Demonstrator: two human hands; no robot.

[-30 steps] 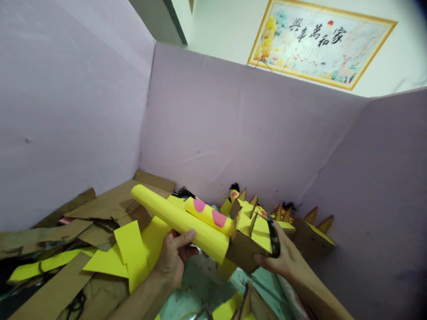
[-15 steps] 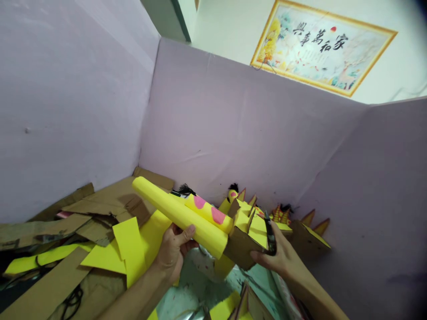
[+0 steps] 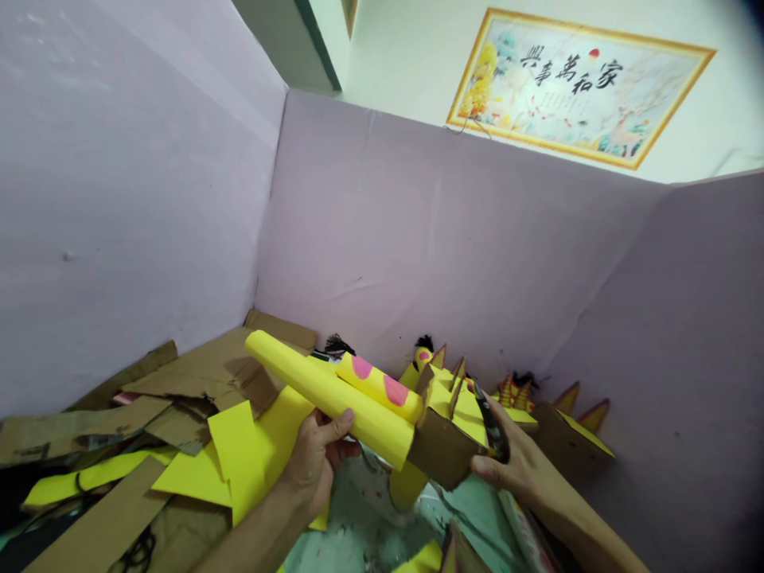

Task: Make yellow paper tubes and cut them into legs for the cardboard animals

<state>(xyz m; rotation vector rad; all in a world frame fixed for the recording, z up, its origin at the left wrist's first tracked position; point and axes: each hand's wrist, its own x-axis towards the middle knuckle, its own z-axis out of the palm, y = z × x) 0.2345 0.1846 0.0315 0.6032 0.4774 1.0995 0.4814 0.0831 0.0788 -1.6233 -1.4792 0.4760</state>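
Pale lilac panels [image 3: 454,215] were set on three sides of a crowded work area, with a gold-framed calligraphy picture [image 3: 582,87] hung on the white wall [image 3: 399,48] above. The left corner was filled by a heap of brown cardboard sheets [image 3: 191,374], and the middle was spread with a teal covering [image 3: 346,541]. Above that covering a long yellow paper tube [image 3: 328,398] was held at a slant, its lower right end seen against a cardboard box [image 3: 450,452] topped with yellow paper and upright spikes [image 3: 457,382]; whether the two were joined could not be told. A second spiked box [image 3: 567,434] was placed near the right panel. Loose yellow sheets [image 3: 232,434] were strewn over the cardboard beside the left hand [image 3: 313,458]. By that hand the tube was gripped, the thumb pressed along its near side and the other fingers curled underneath. The box's right end was held by the right hand [image 3: 519,454], its thumb set at the near corner, its other fingers mostly hidden behind. Beyond the long tube, a shorter pink-spotted tube [image 3: 382,387] was lined up nearly parallel. A dark curved tool [image 3: 492,426], its exact kind unclear, was tucked between the right thumb and forefinger.
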